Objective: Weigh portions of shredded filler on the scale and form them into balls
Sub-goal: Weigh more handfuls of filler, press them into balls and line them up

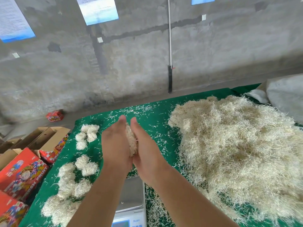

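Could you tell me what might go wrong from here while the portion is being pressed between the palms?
Strands of the portion stick out between the left hand and right hand; some may drop and leave it under weight. Falling bits could land on the scale just below and skew the next reading.

Red printed cartons (19, 174) left of green table (147, 115); grey sack (285, 95) far right.
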`<state>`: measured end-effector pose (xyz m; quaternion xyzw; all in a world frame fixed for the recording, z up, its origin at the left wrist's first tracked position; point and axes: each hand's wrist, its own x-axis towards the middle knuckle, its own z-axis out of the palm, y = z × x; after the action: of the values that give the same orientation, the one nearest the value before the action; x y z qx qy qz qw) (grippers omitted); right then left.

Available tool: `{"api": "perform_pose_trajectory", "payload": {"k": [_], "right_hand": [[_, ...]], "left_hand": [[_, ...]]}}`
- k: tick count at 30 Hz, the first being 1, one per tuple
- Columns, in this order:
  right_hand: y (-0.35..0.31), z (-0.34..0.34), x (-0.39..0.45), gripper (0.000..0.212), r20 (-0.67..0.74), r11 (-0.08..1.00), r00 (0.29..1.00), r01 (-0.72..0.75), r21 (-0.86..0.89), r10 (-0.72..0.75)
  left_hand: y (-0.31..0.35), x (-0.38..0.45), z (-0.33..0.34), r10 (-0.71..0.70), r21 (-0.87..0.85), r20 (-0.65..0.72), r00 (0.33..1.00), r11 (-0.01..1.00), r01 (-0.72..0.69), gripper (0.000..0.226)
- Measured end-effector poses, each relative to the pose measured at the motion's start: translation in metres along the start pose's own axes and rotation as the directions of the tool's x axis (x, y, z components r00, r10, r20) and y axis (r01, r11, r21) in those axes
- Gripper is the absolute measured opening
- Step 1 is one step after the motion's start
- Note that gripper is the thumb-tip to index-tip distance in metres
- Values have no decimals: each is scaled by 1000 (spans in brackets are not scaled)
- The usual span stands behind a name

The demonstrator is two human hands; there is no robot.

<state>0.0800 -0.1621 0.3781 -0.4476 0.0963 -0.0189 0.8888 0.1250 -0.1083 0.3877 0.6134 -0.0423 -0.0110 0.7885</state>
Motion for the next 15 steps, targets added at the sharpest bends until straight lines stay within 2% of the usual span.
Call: {"api": "perform_pose_trajectory", "payload": {"k": [1,2,3,4,5,7,9,12,14,15], "right_hand": [[-7,-6,-2,69,18,988,999,-50,143,47],[-16,-11,-5,69,26,968,996,-92,232,88],[-23,-18,-7,73,26,955,992,-126,269,124],[-30,-24,-8,81,22,950,988,-151,273,151],[-34,-27,-8,90,25,953,987,-159,258,158],[-41,-24,-12,91,16,966,992,-124,226,123],[-40,-19,-14,78,-23,974,997,-65,218,72],[-44,-16,-15,54,-86,979,996,28,202,-11],[-50,-18,-15,46,-147,985,984,121,125,-102],[-53,-19,-15,52,-188,983,968,176,45,-164]], "left_hand": [[0,-3,5,106,141,4,994,984,-106,43],[-2,-6,7,248,299,81,965,918,-261,46],[-6,-11,9,369,470,172,913,784,-406,45],[-10,-17,13,460,535,276,844,656,-532,40],[-12,-20,17,488,569,349,800,568,-595,32],[-11,-22,21,482,580,391,784,532,-617,29],[-3,-18,24,486,663,356,798,471,-582,43],[9,-18,28,547,731,357,757,341,-591,49],[9,-23,32,560,735,338,756,345,-584,46],[6,-27,33,531,714,325,782,405,-572,47]]}}
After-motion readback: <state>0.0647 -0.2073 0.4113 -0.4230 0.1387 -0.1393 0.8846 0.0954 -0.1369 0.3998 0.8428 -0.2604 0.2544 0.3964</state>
